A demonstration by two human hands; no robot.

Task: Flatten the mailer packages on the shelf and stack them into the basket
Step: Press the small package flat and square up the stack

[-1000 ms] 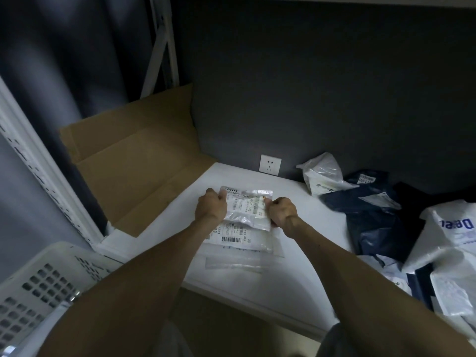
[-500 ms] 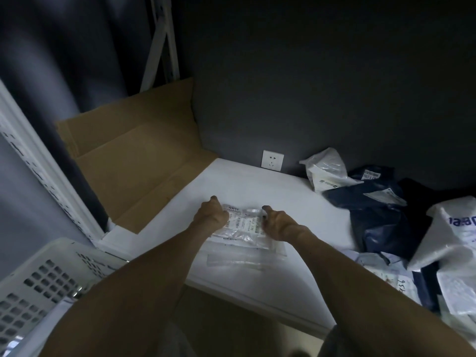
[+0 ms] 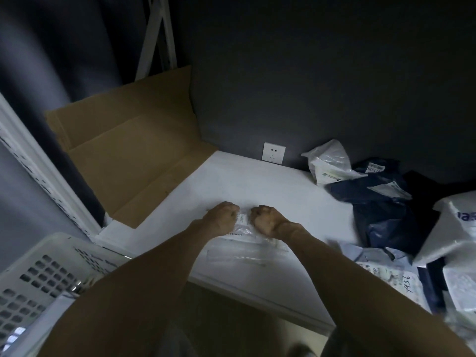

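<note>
Clear mailer (image 3: 242, 228) flat on the white shelf (image 3: 257, 181), near the front edge; bare surface beyond, cardboard (image 3: 128, 161) far left, piled mailers (image 3: 386, 210) right, basket (image 3: 38, 274) near left. Left hand (image 3: 222, 219) and right hand (image 3: 266, 222), fingers curled, grip its far part

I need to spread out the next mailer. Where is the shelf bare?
Bare shelf runs from the left hand and right hand, which grip the clear mailer, back to the wall socket and left to the cardboard. The right end is crowded with piled mailers.
</note>
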